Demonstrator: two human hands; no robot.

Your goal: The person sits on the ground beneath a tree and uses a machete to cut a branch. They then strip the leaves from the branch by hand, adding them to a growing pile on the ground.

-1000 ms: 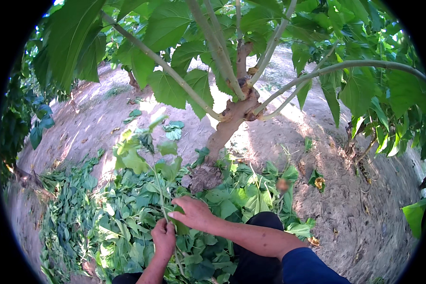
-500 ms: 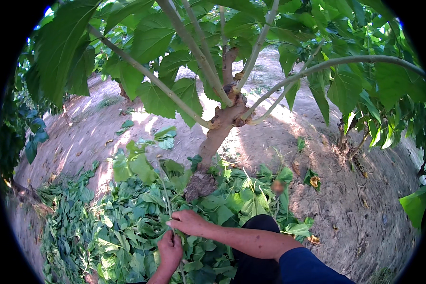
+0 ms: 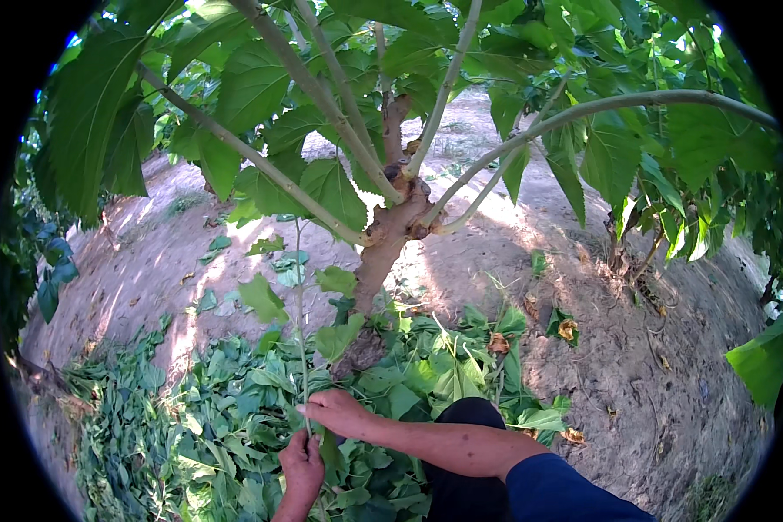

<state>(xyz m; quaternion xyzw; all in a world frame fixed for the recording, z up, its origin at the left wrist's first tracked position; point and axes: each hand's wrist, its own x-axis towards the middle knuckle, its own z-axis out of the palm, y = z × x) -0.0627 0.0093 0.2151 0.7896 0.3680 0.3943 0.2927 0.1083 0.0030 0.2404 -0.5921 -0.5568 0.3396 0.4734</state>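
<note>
The left hand is clamped on the lower part of a slender green stem, and the right hand closes on it just above, beside a dark-trousered knee. The stem stands nearly upright over a spread of loose green leaves, a few leaves on its upper part. Just beyond rises a leaning tree trunk, forking into pale branches; farther back lies sunlit bare soil.

No text, label, number or sign can be read: none on the stem in the grip, the leaves around it, the trunk beyond it or the sleeve to its right.
</note>
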